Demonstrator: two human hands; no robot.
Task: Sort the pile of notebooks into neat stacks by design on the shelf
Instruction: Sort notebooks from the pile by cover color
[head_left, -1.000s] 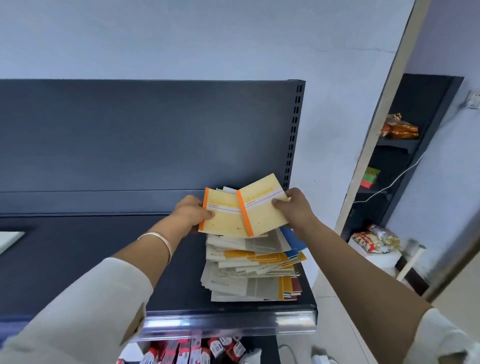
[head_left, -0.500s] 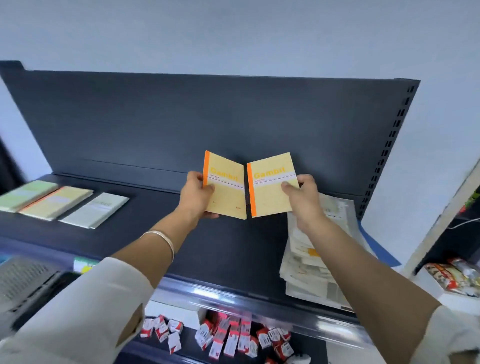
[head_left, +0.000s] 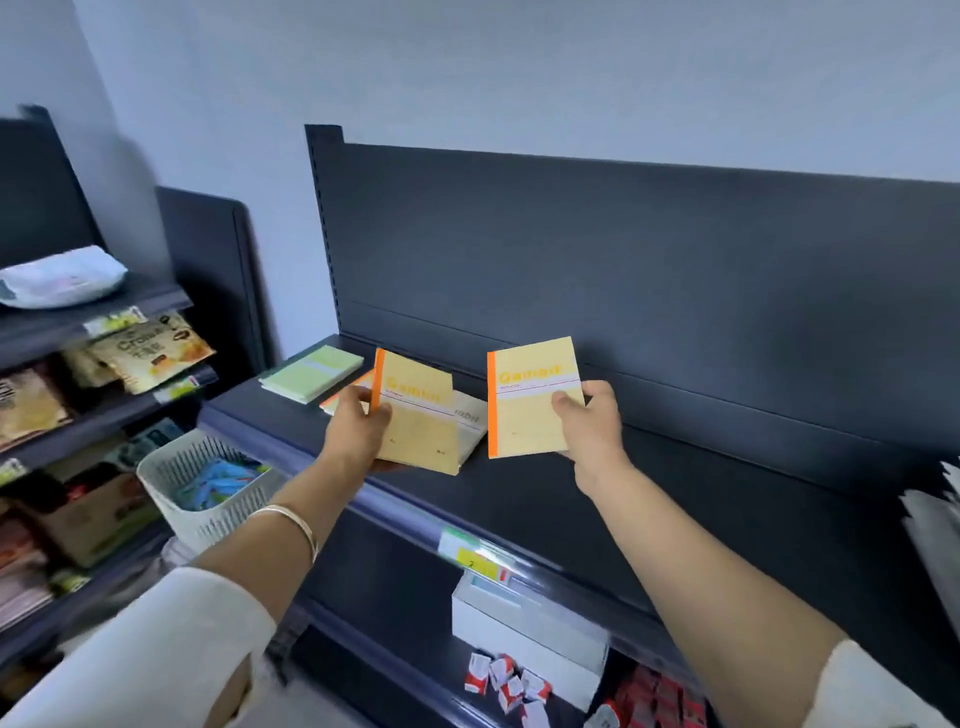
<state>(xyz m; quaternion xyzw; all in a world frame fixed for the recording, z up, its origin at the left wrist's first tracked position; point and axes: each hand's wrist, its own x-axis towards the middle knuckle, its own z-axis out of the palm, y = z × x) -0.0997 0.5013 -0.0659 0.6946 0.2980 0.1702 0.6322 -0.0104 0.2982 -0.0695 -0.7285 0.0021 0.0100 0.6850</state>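
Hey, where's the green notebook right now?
In the head view, the green notebook lies flat at the far left end of the dark shelf, just left of the yellow notebook the left hand holds.

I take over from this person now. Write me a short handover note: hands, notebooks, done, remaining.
Left hand grips the first yellow notebook at its orange spine.
Right hand pinches the second yellow notebook over the shelf.
Done: green stack, yellow stack (mostly hidden) and pale stack lie at the shelf's left end.
To do: lay both yellows on their stack, then sort the pile at the right edge.
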